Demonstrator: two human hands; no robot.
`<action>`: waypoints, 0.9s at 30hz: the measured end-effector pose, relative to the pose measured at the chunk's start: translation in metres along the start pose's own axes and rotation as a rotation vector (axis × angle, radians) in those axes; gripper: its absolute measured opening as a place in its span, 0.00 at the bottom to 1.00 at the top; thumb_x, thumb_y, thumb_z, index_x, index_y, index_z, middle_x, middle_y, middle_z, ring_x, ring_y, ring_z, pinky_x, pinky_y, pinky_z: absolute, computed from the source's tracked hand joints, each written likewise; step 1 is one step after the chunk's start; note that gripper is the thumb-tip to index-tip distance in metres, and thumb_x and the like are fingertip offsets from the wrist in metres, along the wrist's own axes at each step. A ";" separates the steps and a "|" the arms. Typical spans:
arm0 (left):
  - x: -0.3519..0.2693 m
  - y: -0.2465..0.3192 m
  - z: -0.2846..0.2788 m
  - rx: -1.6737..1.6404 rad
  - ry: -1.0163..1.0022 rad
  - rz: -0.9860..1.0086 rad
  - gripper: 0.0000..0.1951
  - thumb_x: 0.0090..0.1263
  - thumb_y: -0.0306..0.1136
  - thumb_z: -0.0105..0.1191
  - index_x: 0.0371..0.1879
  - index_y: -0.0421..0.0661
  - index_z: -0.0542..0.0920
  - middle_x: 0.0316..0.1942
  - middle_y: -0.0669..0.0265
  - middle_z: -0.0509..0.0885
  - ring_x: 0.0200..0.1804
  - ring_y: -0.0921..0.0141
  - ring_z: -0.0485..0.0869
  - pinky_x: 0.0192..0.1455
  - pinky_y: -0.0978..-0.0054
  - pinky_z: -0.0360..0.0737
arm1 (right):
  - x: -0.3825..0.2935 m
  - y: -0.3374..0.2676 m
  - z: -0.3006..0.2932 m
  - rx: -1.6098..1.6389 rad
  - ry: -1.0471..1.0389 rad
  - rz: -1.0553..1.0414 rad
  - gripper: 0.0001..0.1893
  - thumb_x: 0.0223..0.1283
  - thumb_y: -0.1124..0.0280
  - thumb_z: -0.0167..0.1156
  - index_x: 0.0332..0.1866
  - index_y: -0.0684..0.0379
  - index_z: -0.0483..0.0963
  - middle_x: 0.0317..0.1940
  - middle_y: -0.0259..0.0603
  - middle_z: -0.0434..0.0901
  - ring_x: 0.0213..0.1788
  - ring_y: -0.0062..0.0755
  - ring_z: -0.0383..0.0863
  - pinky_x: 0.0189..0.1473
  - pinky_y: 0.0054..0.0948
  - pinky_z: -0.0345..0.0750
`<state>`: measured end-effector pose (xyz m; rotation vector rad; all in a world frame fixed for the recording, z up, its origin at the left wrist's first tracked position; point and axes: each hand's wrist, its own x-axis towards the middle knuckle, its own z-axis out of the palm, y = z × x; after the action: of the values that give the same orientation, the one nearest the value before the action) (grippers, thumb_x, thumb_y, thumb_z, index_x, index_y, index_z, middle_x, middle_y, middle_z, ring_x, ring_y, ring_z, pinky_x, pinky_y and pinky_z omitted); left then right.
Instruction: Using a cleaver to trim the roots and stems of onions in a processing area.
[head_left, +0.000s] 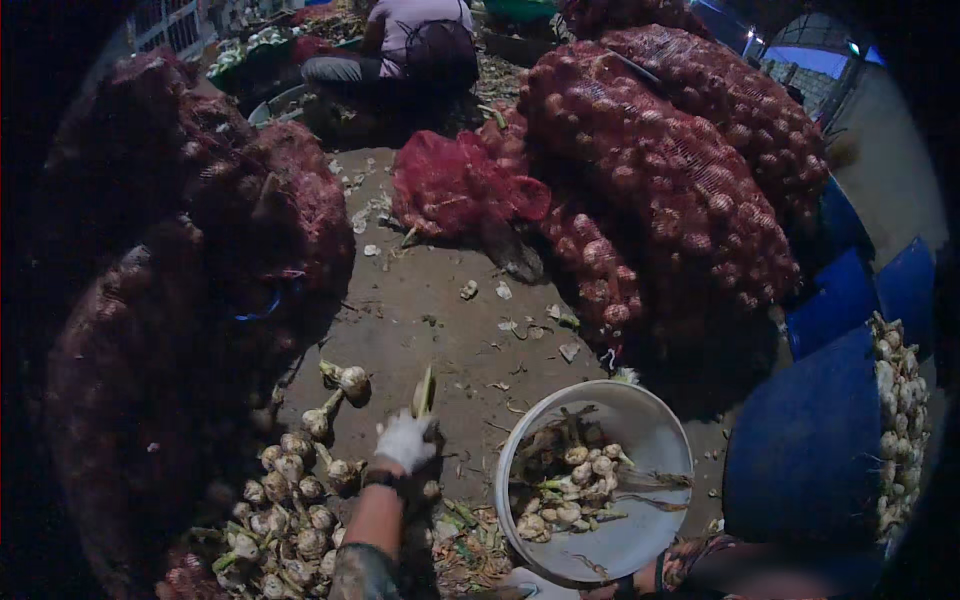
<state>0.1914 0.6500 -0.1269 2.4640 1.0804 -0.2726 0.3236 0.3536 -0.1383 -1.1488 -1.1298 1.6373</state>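
My left hand (405, 442), in a white glove with a dark band at the wrist, is over the ground left of the bucket. Its fingers are closed around a garlic stalk (424, 394) that points away from me; blur and the glove hide any bulb. Dirty garlic bulbs with stems (292, 495) lie heaped left of this forearm. A white bucket (504, 472) to the right holds trimmed garlic bulbs (581, 480) and some dry stalks. My right hand (540, 583), also gloved, shows only partly at the bottom edge below the bucket; its grip is hidden.
Full red mesh sacks of bulbs (660, 172) are stacked at right, and darker sacks (187, 300) at left. A loose red mesh bag (457, 180) lies ahead. Cut stems (469, 532) litter the ground. Blue sheets (810, 442) stand at far right. A person (424, 45) sits ahead.
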 end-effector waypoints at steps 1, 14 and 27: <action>-0.019 -0.003 0.005 0.032 -0.046 -0.006 0.24 0.50 0.37 0.59 0.49 0.55 0.71 0.44 0.53 0.71 0.47 0.52 0.72 0.47 0.58 0.73 | 0.000 0.003 0.008 0.008 0.013 0.002 0.24 0.48 0.69 0.61 0.52 0.64 0.67 0.45 0.39 0.73 0.46 0.25 0.71 0.47 0.25 0.69; -0.293 0.079 0.032 -0.859 0.172 -0.444 0.20 0.56 0.31 0.51 0.50 0.46 0.72 0.41 0.54 0.78 0.40 0.64 0.78 0.43 0.68 0.75 | 0.036 -0.104 0.089 -0.559 -0.101 0.089 0.22 0.50 0.54 0.56 0.42 0.61 0.71 0.29 0.54 0.74 0.32 0.46 0.76 0.35 0.33 0.73; -0.397 0.149 0.053 -1.318 0.928 -0.706 0.27 0.47 0.22 0.58 0.50 0.40 0.65 0.41 0.64 0.74 0.42 0.72 0.74 0.46 0.77 0.73 | 0.019 -0.114 0.183 -0.308 -0.381 0.126 0.22 0.48 0.51 0.58 0.40 0.61 0.72 0.25 0.40 0.78 0.29 0.26 0.75 0.35 0.26 0.71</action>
<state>0.0327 0.2772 0.0091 0.8875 1.6434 1.1233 0.1573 0.3630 -0.0004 -1.1432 -1.6253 1.8784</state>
